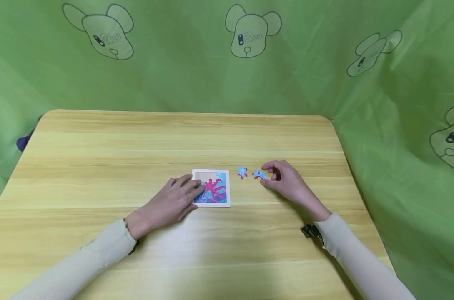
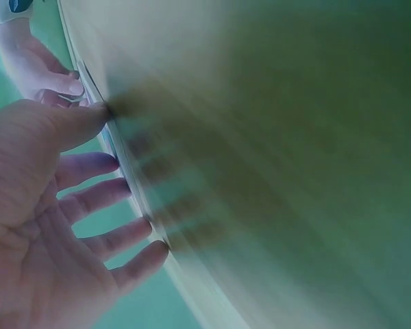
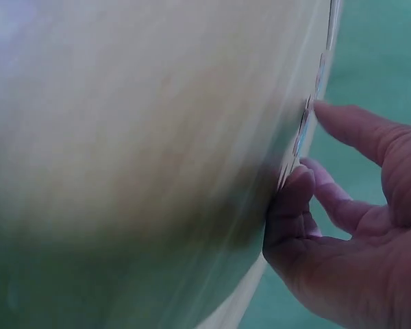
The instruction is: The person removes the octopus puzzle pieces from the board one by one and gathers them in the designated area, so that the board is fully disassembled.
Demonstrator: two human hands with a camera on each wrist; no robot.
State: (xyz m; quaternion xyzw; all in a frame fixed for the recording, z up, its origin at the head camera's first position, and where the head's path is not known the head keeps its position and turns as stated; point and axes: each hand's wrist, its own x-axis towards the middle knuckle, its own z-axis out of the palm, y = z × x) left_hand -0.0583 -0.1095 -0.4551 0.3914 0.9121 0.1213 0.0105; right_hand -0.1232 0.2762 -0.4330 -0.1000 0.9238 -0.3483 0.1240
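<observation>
A small jigsaw puzzle (image 1: 213, 192) with a pink octopus on blue lies in a white-edged tray (image 1: 228, 191); bare backing shows at its upper left. My left hand (image 1: 170, 202) rests over the tray's left side, fingers spread, with fingertips on the picture and thumb by the lower left corner. To the right of the tray, my right hand (image 1: 288, 181) holds a blue and pink puzzle piece (image 1: 259, 174) at the tabletop between thumb and index finger. Another blue and pink piece (image 1: 242, 172) lies between that one and the tray.
The wooden table (image 1: 110, 166) has rounded far corners. Green fabric (image 1: 189, 75) with bear-head drawings hangs behind it and along the right side. A dark purple object (image 1: 23, 143) pokes out past the table's left edge.
</observation>
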